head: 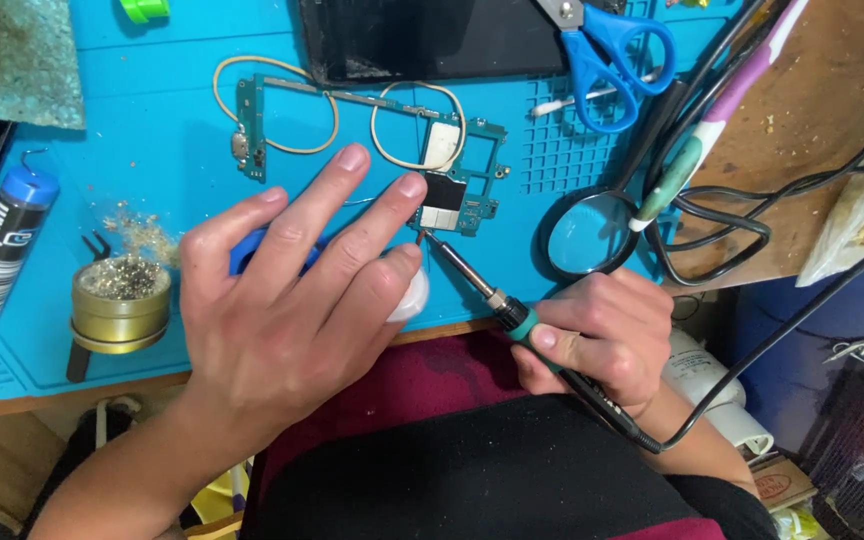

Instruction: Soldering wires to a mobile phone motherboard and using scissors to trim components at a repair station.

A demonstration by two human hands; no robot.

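My right hand (602, 340) grips a soldering iron (492, 297) with a teal collar, its tip touching the lower left edge of a green circuit board (462, 180) on the blue work mat (152, 140). My left hand (282, 300) rests flat on the mat with fingers spread, one fingertip pressing beside the board. Under that hand lie a white round tub (412, 295) and a blue object (242, 250), both mostly hidden. A thin solder wire runs between the fingertips toward the board.
A brass tin of tip-cleaning wool (120, 300) and a blue-capped tube (7, 245) sit at the left. Blue scissors (607, 55), a magnifying glass (592, 235), a cotton swab and black cables lie at the right. A dark screen panel (432, 40) and two rubber bands lie behind the board.
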